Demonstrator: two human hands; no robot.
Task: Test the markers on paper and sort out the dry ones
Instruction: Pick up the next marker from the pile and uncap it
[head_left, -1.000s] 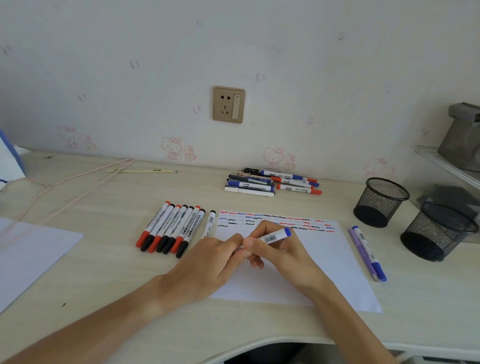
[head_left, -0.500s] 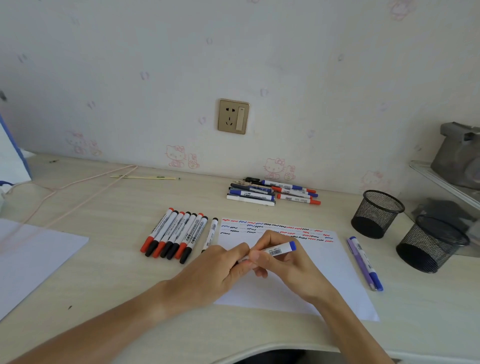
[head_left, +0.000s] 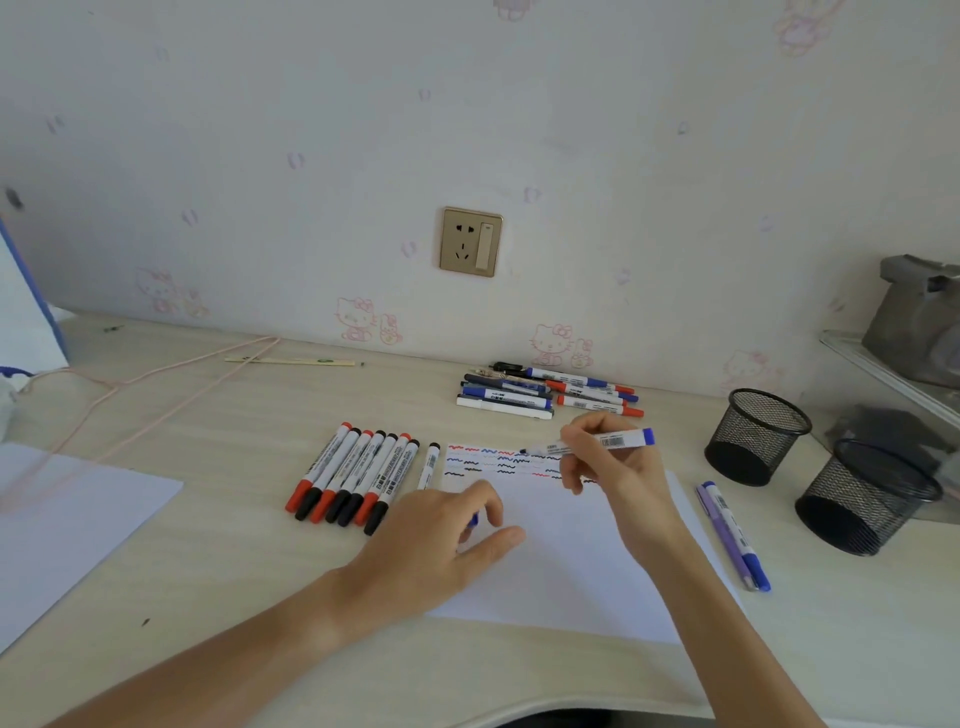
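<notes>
At a pale wooden desk (head_left: 208, 467) under cartoon wallpaper, two mesh cups (head_left: 756, 434) stand right, a marker row (head_left: 353, 475) left. The right hand (head_left: 613, 467) grips an uncapped blue marker (head_left: 597, 443), tip at the scribbled paper (head_left: 571, 561); the left hand (head_left: 441, 540), now apart, pinches its blue cap (head_left: 474, 519).

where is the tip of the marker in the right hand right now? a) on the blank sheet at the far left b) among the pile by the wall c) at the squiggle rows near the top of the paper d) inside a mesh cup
c: the right hand holds the blue-ended marker with its tip at the squiggle rows at the top of the paper.
</notes>
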